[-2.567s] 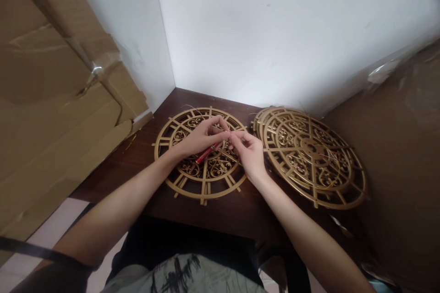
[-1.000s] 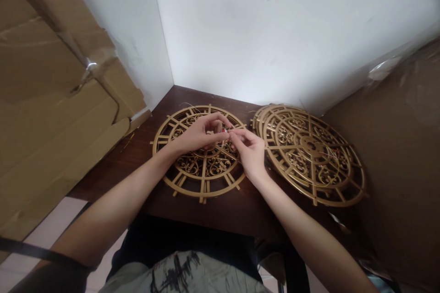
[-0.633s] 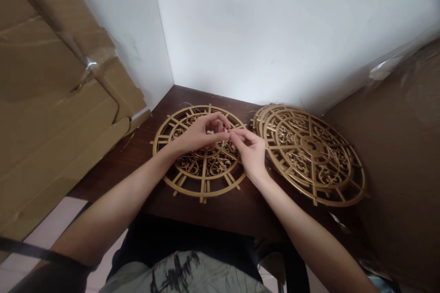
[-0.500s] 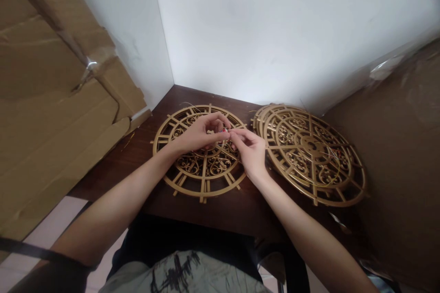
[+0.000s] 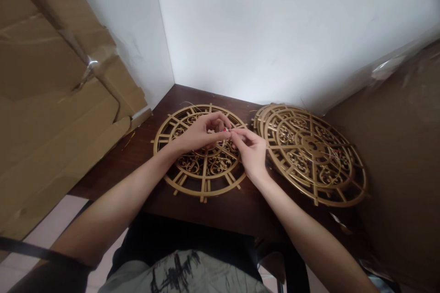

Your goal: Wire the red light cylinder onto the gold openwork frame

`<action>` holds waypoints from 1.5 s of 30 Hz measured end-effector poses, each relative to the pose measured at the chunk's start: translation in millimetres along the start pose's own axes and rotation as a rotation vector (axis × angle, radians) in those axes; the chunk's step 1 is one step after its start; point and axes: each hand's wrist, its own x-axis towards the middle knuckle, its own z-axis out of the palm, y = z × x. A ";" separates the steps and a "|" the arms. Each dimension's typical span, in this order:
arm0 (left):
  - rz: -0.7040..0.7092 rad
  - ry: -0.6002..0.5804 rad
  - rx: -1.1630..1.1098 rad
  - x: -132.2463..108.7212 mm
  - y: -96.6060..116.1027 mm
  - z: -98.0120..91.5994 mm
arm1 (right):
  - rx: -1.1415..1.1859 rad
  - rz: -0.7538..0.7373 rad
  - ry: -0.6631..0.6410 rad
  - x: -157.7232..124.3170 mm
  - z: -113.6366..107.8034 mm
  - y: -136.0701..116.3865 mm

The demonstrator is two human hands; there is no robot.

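Note:
Both hands meet above a round gold openwork frame (image 5: 205, 176), which lies on the dark brown table. Between thumb and fingers, my left hand (image 5: 205, 132) pinches a small red and silvery piece (image 5: 225, 130), too small to name. My right hand (image 5: 250, 147) is closed in a pinch right against that piece, its fingertips touching the left ones. What the right fingertips grip is hidden. The scrollwork at the middle of the frame is partly covered by my hands.
To the right, a stack of similar gold frames (image 5: 314, 146) carries thin wires (image 5: 332, 153) on top. A large cardboard box (image 5: 62, 91) stands at the left, another brown box (image 5: 405, 146) at the right. A white wall (image 5: 268, 32) rises behind the dark table (image 5: 220, 210).
Almost nothing differs. Both hands keep their pinch over the frame, and only the whole view has shifted very slightly.

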 end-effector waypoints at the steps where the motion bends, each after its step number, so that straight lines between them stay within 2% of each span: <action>1: 0.000 0.000 -0.001 0.0 0.1 0.0 | 0.002 -0.004 0.000 0.0 0.0 0.0; 29: -0.013 0.039 -0.027 -0.1 -1.6 1.7 | 0.015 0.015 -0.010 -0.5 0.4 0.8; 35: -0.016 0.173 -0.010 1.1 -4.7 1.1 | 0.038 -0.024 -0.026 -0.5 -0.4 0.3; 40: -0.006 0.357 0.069 3.8 -6.2 -1.7 | -0.124 -0.237 -0.164 -4.3 -0.8 -5.4; 45: -0.052 0.422 0.074 5.2 -6.9 -1.9 | -0.253 -0.385 -0.315 -10.5 -0.4 -8.4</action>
